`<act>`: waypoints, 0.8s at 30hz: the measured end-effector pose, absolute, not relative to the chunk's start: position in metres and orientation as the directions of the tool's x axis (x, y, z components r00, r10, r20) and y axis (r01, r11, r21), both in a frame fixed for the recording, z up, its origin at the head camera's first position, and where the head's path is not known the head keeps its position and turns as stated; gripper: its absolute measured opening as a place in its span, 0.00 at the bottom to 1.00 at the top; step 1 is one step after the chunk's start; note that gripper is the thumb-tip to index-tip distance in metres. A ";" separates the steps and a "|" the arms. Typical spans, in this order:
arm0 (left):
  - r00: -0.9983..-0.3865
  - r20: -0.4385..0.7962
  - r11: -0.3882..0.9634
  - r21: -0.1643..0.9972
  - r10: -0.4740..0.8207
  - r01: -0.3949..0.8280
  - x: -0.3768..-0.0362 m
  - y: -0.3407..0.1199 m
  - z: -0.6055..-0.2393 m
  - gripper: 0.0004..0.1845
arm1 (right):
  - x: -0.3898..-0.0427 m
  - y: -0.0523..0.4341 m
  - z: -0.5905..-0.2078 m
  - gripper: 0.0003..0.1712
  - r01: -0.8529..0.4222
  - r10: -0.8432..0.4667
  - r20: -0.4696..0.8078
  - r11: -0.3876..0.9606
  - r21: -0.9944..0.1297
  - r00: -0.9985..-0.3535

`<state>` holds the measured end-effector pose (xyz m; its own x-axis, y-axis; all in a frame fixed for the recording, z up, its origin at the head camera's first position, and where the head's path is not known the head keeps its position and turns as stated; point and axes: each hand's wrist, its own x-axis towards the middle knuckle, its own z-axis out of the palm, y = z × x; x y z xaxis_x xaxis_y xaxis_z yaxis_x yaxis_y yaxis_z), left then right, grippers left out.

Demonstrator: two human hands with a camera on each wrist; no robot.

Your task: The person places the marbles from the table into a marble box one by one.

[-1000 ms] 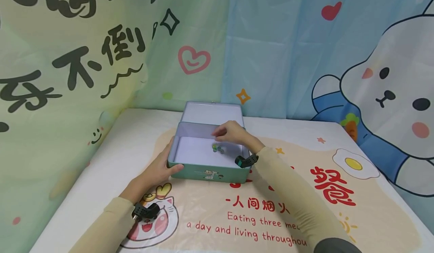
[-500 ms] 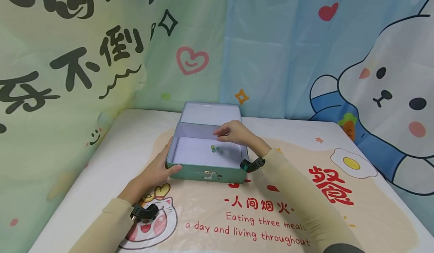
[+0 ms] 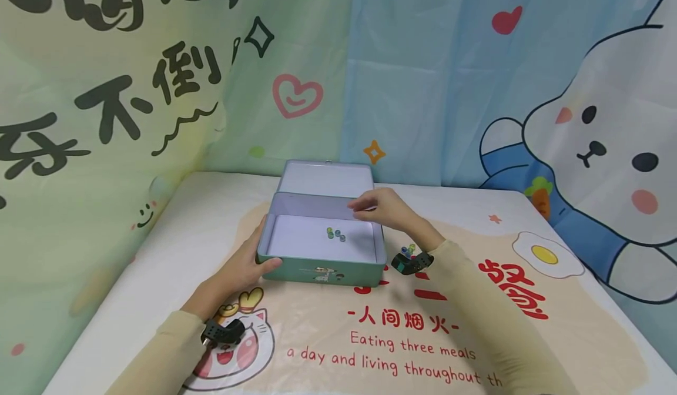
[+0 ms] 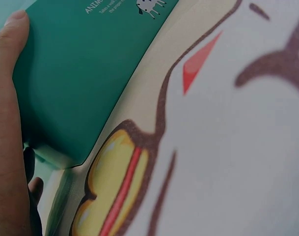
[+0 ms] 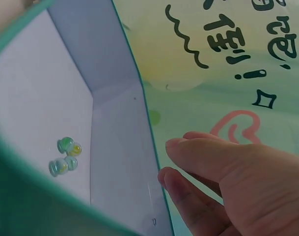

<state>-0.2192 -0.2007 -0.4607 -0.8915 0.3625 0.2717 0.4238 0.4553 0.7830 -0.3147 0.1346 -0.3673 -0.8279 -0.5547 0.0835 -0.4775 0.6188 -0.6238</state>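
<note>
Grip: left hand [image 3: 245, 260] clasped green rectangular metal tin [image 3: 291, 270], head-view centre | right hand [image 3: 385, 207] narrowly parted, nothing visibly held, at tin's upper right | small clear coloured glass marbles [image 5: 69, 162] lay inside | judged best: tin braced, fingers clear of walls
</note>
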 end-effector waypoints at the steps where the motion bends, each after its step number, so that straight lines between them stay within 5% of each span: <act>1: -0.893 0.270 0.457 0.783 0.361 0.421 -0.219 -0.201 -0.461 0.56 | -0.313 0.137 -0.367 0.16 -0.469 -0.546 0.085 0.618 -0.631 -0.834; 24: -0.896 0.258 0.476 0.776 0.361 0.415 -0.217 -0.200 -0.459 0.56 | -0.274 0.223 -0.380 0.19 -0.330 -0.367 0.124 0.578 -0.746 -0.922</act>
